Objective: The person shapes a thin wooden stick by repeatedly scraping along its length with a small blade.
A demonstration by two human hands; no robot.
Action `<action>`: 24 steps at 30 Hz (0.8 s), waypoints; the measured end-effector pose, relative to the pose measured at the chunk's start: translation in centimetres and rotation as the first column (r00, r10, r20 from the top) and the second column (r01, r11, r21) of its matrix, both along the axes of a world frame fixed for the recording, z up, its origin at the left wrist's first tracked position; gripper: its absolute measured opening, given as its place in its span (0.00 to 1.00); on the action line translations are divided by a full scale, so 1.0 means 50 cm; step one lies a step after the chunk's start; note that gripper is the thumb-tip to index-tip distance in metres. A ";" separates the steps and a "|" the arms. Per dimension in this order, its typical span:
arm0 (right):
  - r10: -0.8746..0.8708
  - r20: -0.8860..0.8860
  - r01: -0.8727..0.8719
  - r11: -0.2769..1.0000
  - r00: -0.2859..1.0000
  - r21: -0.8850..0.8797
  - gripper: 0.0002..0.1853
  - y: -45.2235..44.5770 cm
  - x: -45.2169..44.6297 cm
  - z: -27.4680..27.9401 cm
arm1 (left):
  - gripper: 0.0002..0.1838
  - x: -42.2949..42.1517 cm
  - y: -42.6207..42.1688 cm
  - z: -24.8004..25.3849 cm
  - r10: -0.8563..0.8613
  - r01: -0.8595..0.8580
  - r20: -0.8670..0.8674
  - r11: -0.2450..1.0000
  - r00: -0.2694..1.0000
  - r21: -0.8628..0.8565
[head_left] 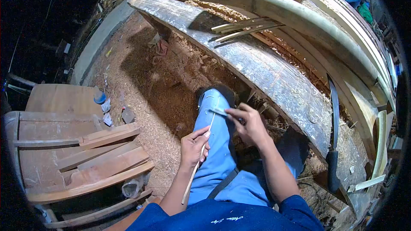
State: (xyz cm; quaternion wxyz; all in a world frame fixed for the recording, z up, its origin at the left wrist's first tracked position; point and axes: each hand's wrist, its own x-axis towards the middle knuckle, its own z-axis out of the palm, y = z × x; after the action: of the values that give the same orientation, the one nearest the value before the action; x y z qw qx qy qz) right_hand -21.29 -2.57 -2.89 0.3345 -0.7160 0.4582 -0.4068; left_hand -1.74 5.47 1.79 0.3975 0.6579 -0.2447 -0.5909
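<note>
A thin pale strip of wood or bamboo (189,181) runs from near my lap up over my blue-trousered leg (214,145). My left hand (195,147) is closed round its middle, fingers pinching it. Above and to the right, my right hand (249,125) pinches a small flat light-coloured piece, perhaps a blade (218,111), lying across the upper part of the strip over my knee. Which edge of this piece touches the strip is too small to tell.
A long plank bench (265,66) crosses in front, with split strips (246,29) on it. A large knife with black handle (333,169) lies at right. Behind is a thick bamboo pole (295,15). Cut boards (109,162) lie at left. Shavings cover the ground (124,85).
</note>
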 end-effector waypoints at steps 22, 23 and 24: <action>0.068 -0.012 -0.068 0.998 0.998 0.012 0.14 -0.014 -0.005 -0.002 | 0.15 -0.006 0.004 -0.010 0.003 -0.003 0.015 1.000 1.000 -0.030; 0.098 -0.040 -0.097 0.995 0.994 0.018 0.14 -0.008 -0.010 0.002 | 0.15 -0.005 0.003 -0.008 0.004 -0.003 0.018 0.999 1.000 -0.032; 0.099 -0.038 -0.098 0.995 0.994 0.017 0.14 -0.010 -0.005 0.002 | 0.15 -0.005 0.004 -0.007 0.004 -0.003 0.018 1.000 1.000 -0.030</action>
State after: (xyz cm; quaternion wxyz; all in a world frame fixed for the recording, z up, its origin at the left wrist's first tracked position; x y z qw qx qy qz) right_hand -21.56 -3.06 -2.78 0.3506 -0.7430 0.4318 -0.3722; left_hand -2.01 5.67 1.42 0.4063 0.6575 -0.2561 -0.5806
